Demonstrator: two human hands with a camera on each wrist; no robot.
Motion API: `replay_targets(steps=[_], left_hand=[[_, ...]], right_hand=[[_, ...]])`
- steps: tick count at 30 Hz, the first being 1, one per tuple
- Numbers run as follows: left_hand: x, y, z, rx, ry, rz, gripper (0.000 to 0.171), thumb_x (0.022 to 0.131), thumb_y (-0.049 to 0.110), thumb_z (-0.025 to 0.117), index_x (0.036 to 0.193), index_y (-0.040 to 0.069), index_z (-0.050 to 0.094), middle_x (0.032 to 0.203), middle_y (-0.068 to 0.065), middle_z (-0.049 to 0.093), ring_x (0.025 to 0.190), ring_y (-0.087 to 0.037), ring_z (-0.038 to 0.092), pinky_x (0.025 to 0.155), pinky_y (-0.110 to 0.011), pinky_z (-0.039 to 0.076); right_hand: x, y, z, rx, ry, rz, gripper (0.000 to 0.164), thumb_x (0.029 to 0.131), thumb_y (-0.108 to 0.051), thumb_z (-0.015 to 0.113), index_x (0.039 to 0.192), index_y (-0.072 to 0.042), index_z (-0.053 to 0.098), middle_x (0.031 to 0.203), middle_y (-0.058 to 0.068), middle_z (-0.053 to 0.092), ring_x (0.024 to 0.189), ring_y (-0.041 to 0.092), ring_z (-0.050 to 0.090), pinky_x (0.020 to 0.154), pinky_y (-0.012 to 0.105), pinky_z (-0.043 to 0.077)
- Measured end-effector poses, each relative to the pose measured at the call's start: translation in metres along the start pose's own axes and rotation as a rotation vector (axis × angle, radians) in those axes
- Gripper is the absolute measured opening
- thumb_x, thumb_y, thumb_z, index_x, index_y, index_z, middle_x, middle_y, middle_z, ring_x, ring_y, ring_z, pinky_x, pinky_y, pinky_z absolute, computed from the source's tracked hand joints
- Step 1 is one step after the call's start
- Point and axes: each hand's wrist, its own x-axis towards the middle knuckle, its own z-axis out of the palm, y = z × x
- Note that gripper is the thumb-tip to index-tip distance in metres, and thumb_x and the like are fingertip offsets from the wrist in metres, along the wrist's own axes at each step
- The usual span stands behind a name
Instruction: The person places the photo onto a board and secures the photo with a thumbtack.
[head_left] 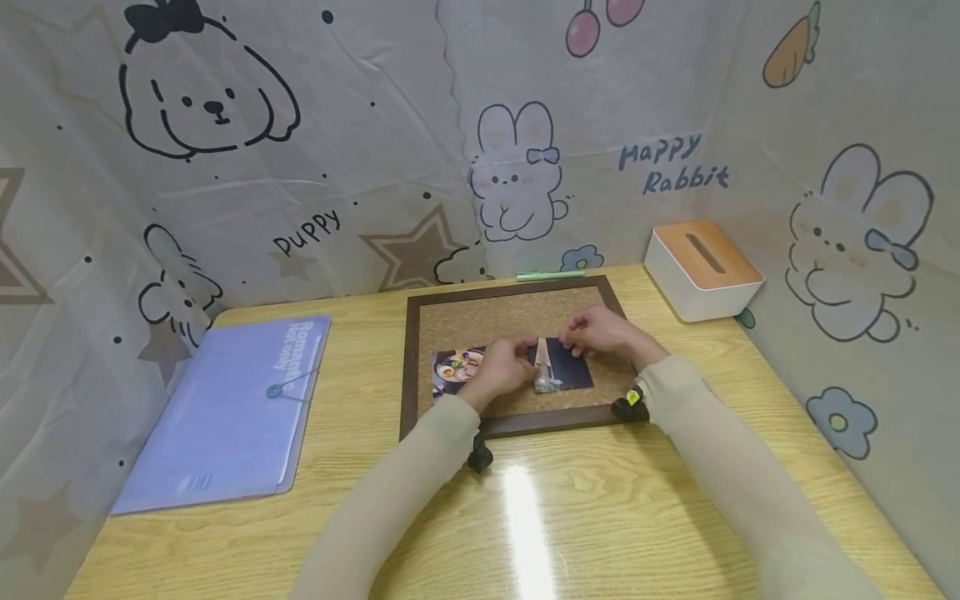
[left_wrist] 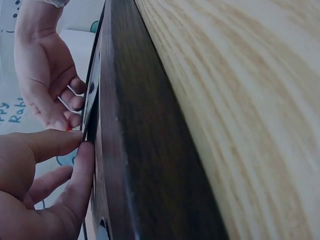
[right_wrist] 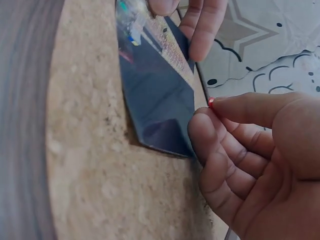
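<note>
A cork board [head_left: 480, 317] in a dark brown frame lies on the table. Over it, my left hand [head_left: 504, 367] pinches the left edge of a dark photo [head_left: 573, 371] showing a lit tower-like shape; the left wrist view has thumb and finger on either side of that edge. At the photo's upper right is my right hand [head_left: 603, 331], holding a small red pin [right_wrist: 210, 102] between thumb and index finger. In the right wrist view the photo's near corner is slightly raised off the cork. A food photo [head_left: 452, 367] lies on the board's left part, partly covered by my left hand.
A blue document folder [head_left: 225, 408] lies on the left of the table. At the back right stands a white tissue box [head_left: 693, 279] with a wooden lid. A green pen [head_left: 551, 275] lies behind the board. Printed cloth [head_left: 360, 133] encloses the table.
</note>
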Motion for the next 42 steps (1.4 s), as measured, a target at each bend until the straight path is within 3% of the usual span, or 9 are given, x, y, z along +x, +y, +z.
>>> replay_targets(steps=[13,17,30,35,38,42], left_hand=[[0.000,0.006,-0.001,0.123,-0.001,0.029,0.053,0.084,0.014,0.079,0.135,0.012,0.063,0.090,-0.003,0.066,0.079,-0.012,0.054,0.073,-0.025,0.042],[-0.001,0.008,-0.002,0.134,-0.007,0.026,0.054,0.084,0.014,0.078,0.136,0.011,0.063,0.092,-0.004,0.066,0.081,-0.013,0.055,0.073,-0.025,0.043],[-0.004,0.010,0.001,0.197,0.039,-0.006,0.054,0.083,0.014,0.080,0.135,0.012,0.064,0.102,-0.004,0.068,0.089,-0.017,0.056,0.082,-0.031,0.046],[-0.003,0.009,0.001,0.204,0.044,0.003,0.054,0.082,0.014,0.081,0.133,0.010,0.064,0.094,-0.007,0.068,0.085,-0.020,0.056,0.079,-0.032,0.046],[-0.003,0.010,0.001,0.219,0.045,0.003,0.054,0.082,0.014,0.081,0.133,0.009,0.064,0.101,-0.009,0.070,0.092,-0.022,0.060,0.086,-0.035,0.049],[-0.004,0.011,0.001,0.210,0.033,-0.007,0.054,0.082,0.013,0.080,0.134,0.009,0.064,0.126,-0.011,0.065,0.116,-0.025,0.057,0.104,-0.040,0.045]], right_hand=[[0.005,-0.003,0.004,-0.110,-0.001,0.024,0.019,0.097,-0.021,0.064,0.094,-0.004,0.071,0.068,0.000,0.059,0.060,0.011,0.054,0.053,0.024,0.044],[0.007,-0.004,0.005,-0.125,-0.004,0.038,0.018,0.096,-0.020,0.065,0.089,-0.005,0.071,0.063,-0.001,0.056,0.056,0.010,0.052,0.051,0.023,0.042],[0.013,-0.004,0.005,-0.171,0.009,0.075,0.019,0.095,-0.024,0.067,0.089,-0.006,0.070,0.065,-0.002,0.061,0.061,0.011,0.059,0.055,0.025,0.047],[0.015,-0.004,0.003,-0.155,-0.014,0.096,0.017,0.095,-0.023,0.067,0.093,-0.006,0.069,0.068,-0.001,0.063,0.063,0.011,0.060,0.056,0.024,0.048],[0.016,-0.005,0.002,-0.129,-0.034,0.118,0.017,0.096,-0.022,0.066,0.096,-0.005,0.069,0.072,0.000,0.063,0.064,0.011,0.060,0.057,0.024,0.048],[0.016,-0.006,0.001,-0.099,-0.050,0.140,0.015,0.096,-0.020,0.065,0.097,-0.005,0.068,0.072,0.000,0.063,0.063,0.011,0.060,0.056,0.024,0.047]])
